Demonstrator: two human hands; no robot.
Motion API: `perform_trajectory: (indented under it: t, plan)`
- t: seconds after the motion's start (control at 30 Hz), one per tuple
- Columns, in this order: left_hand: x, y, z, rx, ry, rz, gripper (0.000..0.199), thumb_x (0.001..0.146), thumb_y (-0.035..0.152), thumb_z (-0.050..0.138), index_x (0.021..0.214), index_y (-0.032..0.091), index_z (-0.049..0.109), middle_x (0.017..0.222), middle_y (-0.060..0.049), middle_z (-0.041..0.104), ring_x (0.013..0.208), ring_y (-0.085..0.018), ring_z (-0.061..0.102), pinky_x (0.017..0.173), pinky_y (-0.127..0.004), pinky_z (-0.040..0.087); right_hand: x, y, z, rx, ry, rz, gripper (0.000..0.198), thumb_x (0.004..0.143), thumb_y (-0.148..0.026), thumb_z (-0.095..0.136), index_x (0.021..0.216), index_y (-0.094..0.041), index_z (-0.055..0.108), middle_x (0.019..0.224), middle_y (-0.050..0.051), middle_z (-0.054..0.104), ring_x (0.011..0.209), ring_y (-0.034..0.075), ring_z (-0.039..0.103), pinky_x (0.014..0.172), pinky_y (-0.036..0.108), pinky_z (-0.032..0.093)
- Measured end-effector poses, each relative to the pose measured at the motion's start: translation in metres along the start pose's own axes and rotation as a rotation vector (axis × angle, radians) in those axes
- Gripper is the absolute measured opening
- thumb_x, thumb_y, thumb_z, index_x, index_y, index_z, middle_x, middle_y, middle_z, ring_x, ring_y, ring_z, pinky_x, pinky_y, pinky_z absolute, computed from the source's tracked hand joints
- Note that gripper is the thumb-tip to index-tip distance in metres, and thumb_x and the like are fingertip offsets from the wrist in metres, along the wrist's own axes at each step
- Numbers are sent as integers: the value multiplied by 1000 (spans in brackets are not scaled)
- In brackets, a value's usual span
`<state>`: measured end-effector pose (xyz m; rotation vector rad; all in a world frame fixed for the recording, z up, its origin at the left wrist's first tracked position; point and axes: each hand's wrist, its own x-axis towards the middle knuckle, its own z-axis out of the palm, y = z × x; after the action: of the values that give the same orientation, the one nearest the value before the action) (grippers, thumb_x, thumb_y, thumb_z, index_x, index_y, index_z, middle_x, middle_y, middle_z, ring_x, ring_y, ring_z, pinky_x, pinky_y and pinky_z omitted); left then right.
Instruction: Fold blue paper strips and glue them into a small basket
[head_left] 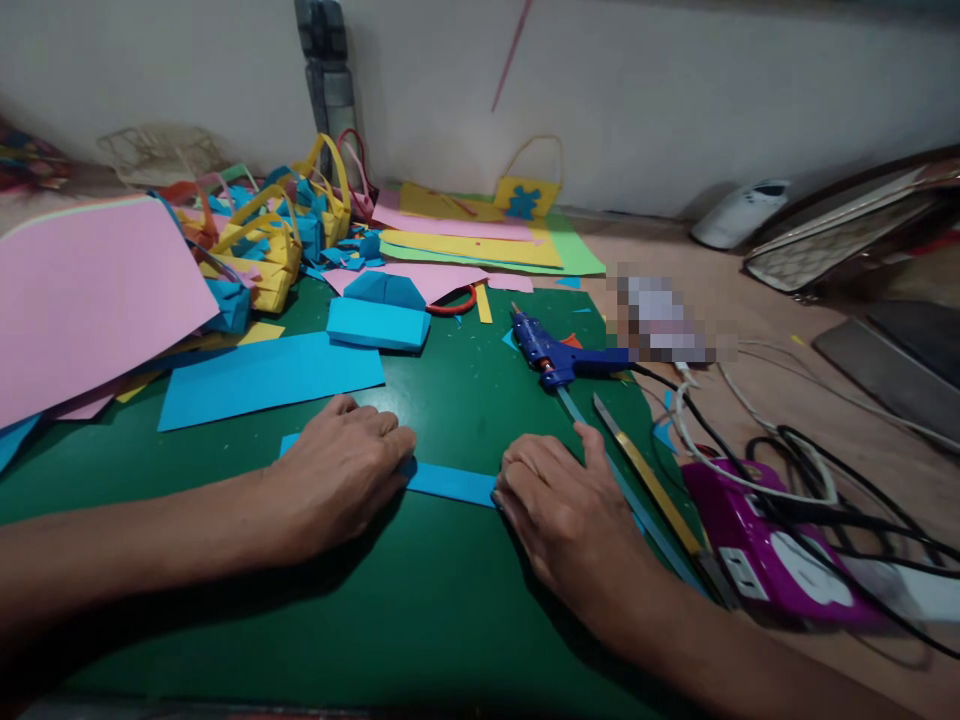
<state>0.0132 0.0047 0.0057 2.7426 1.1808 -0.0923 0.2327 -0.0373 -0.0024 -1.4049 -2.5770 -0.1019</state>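
A narrow blue paper strip (454, 483) lies across the green cutting mat (442, 620). My left hand (349, 475) is closed on the strip's left part, with a bit of blue showing beyond it. At the strip's right end, the bent fingers of my right hand (562, 500) pinch the paper; their tips are partly hidden. Behind my left hand are a wide blue paper sheet (270, 375) and a folded blue paper piece (379, 322). A blue glue gun (551, 350) rests beyond my right hand, beside a yellow-handled craft knife (645, 475).
Small paper baskets (262, 250) crowd the back left behind a pink sheet (97, 290). Coloured sheets (480, 245) lie against the wall. At right are a purple power strip (780, 550), tangled cables (825, 470), a blurred-out phone (664, 315) and a white bottle-like object (739, 213).
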Motion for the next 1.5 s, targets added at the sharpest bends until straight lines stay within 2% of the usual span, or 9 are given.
perform_trajectory:
  t: [0.1,0.2,0.5,0.73,0.83,1.0,1.23,1.37,1.5]
  plan:
    - [-3,-2,5,14,66,37,14,89,24,42,83,19,53,77,-2,60,69,-19,52,71,-36,31,-2,-1,-2,-71,36,-94,28,90,-13,35,88,-19,62,78,5,59,77,20,51,90,55,25]
    - [-7,-4,9,61,121,89,13,88,18,39,85,20,51,73,-1,58,66,-18,50,77,-39,32,-3,-3,-2,-147,34,-239,35,91,-14,32,115,-23,57,79,6,58,82,24,51,90,57,24]
    - [-12,-9,14,133,203,258,22,86,13,41,93,25,58,67,0,54,62,-17,47,81,-42,31,8,-11,-4,-292,-126,-368,55,81,-10,44,133,-25,42,78,4,55,75,24,48,91,56,21]
    - [-13,-14,18,128,248,281,29,88,15,44,102,32,62,68,0,55,63,-15,47,79,-41,31,2,-6,-8,-278,-116,-393,44,82,-16,49,126,-22,48,85,6,57,85,25,49,93,57,21]
    - [-13,-14,19,121,233,266,28,88,15,44,100,32,63,69,0,56,63,-16,48,79,-41,31,-9,2,-9,-271,-86,-362,41,82,-16,49,123,-21,51,90,8,58,96,27,48,93,55,23]
    - [-13,-14,20,106,209,244,30,89,14,40,100,31,63,69,-1,56,64,-17,50,79,-41,32,-30,13,-14,-267,-84,-300,40,81,-11,46,119,-23,54,90,6,59,97,25,49,94,56,24]
    - [-13,-12,22,73,301,259,35,91,13,31,93,23,64,66,-2,57,61,-16,50,78,-39,33,-43,17,-17,-279,-79,-226,45,78,0,40,115,-21,57,89,7,60,99,24,51,91,53,29]
    - [-10,-4,25,10,361,239,31,92,15,31,88,18,61,69,-3,60,64,-16,52,75,-35,33,-33,13,-26,-170,49,-122,40,81,0,35,108,-18,58,89,9,61,97,23,53,93,51,28]
    - [-6,9,30,-53,411,208,25,92,18,36,82,17,59,69,-2,61,64,-15,53,70,-32,32,-13,1,-35,104,108,-9,20,88,-11,41,91,-18,59,83,5,60,82,18,54,90,43,31]
